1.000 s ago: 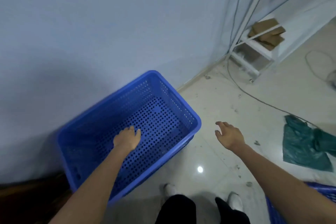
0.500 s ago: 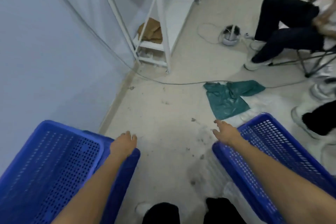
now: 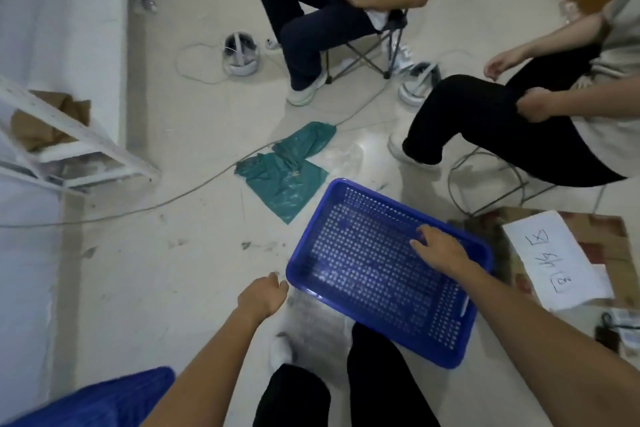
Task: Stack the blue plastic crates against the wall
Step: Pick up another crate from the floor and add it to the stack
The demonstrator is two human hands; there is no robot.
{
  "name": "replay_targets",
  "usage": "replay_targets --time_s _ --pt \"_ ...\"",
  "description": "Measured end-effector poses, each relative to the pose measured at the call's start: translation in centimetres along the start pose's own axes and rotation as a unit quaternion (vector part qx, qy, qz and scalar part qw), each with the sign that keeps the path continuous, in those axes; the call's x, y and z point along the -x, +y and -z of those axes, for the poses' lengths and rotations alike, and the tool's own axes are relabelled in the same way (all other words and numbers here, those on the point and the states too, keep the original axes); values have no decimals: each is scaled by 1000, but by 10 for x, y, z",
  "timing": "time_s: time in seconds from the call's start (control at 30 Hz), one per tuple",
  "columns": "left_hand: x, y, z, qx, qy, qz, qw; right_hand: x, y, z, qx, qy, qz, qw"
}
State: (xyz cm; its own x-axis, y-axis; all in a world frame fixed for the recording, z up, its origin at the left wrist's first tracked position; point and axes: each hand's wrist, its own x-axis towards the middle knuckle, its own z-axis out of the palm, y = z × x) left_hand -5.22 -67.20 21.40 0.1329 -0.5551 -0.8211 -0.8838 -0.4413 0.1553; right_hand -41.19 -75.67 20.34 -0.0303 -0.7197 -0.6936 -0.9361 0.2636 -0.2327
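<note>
A blue crate (image 3: 381, 274) sits on the pale floor (image 3: 166, 270) in front of the person, open side up, its perforated bottom showing. The right hand (image 3: 440, 248) reaches over the far right rim with fingers spread and curled down above the inside; it grips nothing that can be seen. The left hand (image 3: 265, 295) hangs just beside the crate's near left corner, loosely curled and empty, not touching the rim. A second blue crate (image 3: 97, 402) shows only as a corner at the bottom left (blurred, so its state is unclear), next to the white wall (image 3: 24, 270). A green bag (image 3: 284, 170) lies flat on the floor beyond the first crate, with a grey cable (image 3: 138, 210) running past it. Two seated people fill the far side
</note>
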Motion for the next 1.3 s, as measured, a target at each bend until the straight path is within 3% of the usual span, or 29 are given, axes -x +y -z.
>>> replay_targets --time_s 0.2,0.43,0.53,0.67,0.83,1.1,1.3 --pt "-49 58 -57 52 -125 -31 990 -30 64 -24 19 26 -44 998" --pt "-157 53 -185 185 -207 121 953 -141 106 -72 103 36 -36 993" --pt "-204 22 -249 275 -206 193 919 -201 117 -91 105 55 -30 993" --pt "-231 23 -283 435 -177 271 840 -268 128 -115 105 77 -3 992" --pt "-252 27 -304 569 -163 280 756 -312 142 -134 101 55 -11 993" --pt "-217 27 -286 547 -155 222 792 -296 138 -91 7 140 51 989" --pt "-163 43 -228 622 -125 201 746 -256 99 -22 -6 175 101 979"
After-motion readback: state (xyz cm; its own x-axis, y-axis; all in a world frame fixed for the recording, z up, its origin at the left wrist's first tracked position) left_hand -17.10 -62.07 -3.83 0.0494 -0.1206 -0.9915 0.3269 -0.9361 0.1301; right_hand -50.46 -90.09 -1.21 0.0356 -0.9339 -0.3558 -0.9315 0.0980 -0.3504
